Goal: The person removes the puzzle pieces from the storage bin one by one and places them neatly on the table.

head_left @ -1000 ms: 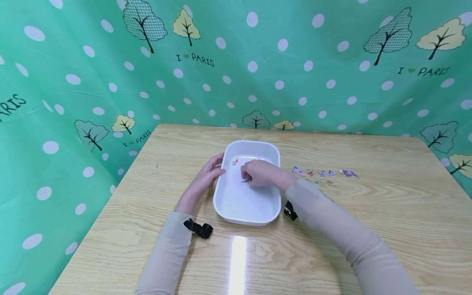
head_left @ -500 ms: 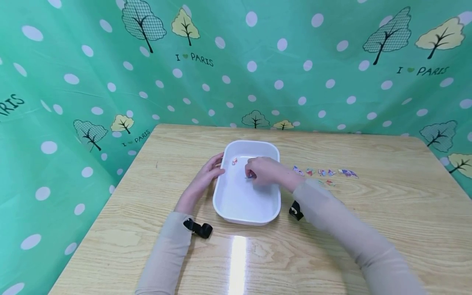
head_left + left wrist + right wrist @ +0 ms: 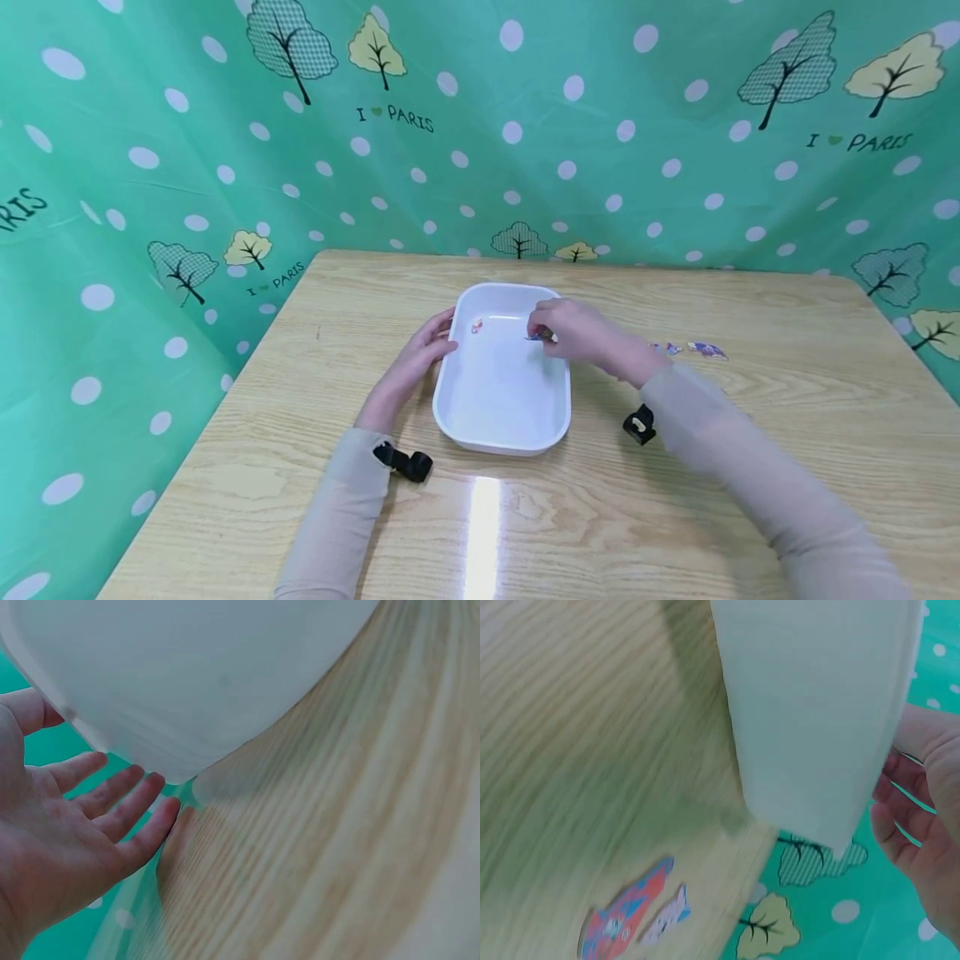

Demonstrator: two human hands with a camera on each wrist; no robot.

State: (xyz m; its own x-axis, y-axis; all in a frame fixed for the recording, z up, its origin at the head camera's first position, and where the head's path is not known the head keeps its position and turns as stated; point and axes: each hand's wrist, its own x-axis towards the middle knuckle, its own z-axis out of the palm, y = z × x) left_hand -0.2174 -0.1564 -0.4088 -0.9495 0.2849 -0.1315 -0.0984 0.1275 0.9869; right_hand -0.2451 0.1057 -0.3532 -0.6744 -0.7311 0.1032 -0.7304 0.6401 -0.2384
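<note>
A white plastic tub (image 3: 495, 400) stands on the wooden table. My left hand (image 3: 412, 362) rests along its left side, thumb at the rim, fingers loosely straight against the outer wall in the left wrist view. Over the tub's right half, my right hand (image 3: 576, 329) pinches a small flat printed cut-out (image 3: 533, 338) between thumb and curled fingers. Most of that piece is hidden by the hand. One red-and-white cut-out (image 3: 477, 326) lies on the tub's floor at the back left. In the right wrist view, the tub's wall hides part of the right hand (image 3: 930, 810).
Right of the tub, printed cut-outs lie on the table, among them a purple one (image 3: 707, 350), partly screened by the right forearm. A red-and-blue cut-out (image 3: 626, 915) shows in the right wrist view. A green dotted curtain (image 3: 517, 167) hangs behind the table (image 3: 787, 400).
My right hand has moved right and slightly back inside the tub, from its middle to near the right rim, carrying the cut-out. My left hand stays at the tub's side.
</note>
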